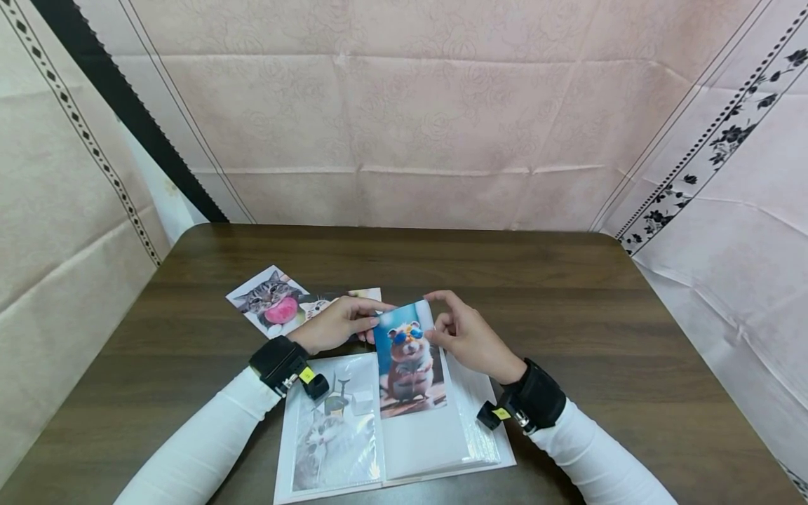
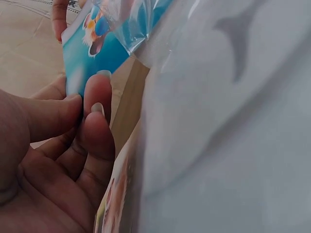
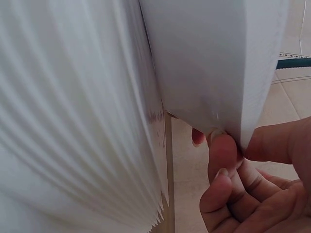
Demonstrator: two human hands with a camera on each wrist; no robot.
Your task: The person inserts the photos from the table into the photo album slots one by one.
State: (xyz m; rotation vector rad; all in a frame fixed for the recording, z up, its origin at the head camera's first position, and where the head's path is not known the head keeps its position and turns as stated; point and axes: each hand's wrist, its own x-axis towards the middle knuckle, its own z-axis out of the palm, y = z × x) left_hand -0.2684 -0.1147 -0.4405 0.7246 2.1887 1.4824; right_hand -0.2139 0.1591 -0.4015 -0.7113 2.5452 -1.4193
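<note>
A photo card (image 1: 410, 358) with a furry animal in blue goggles stands partly inside a clear pocket of an album (image 1: 419, 449) lying open. My left hand (image 1: 344, 324) pinches the card's upper left corner between thumb and fingers. In the left wrist view, clear film (image 2: 136, 24) overlaps the card's blue face (image 2: 97, 56). My right hand (image 1: 470, 337) pinches the card's upper right edge, its index finger at the top corner. From the right wrist, a white sheet (image 3: 199, 58) meets the thumb and fingertips of that hand (image 3: 257, 184).
Beyond my left hand lie a cat photo (image 1: 268, 298) with a pink shape and a dark photo (image 1: 315, 305) partly hidden by that hand. The album's left page (image 1: 334, 428) holds a pale picture under glossy film. A patterned cloth (image 1: 404, 126) hangs behind the wooden table (image 1: 536, 273).
</note>
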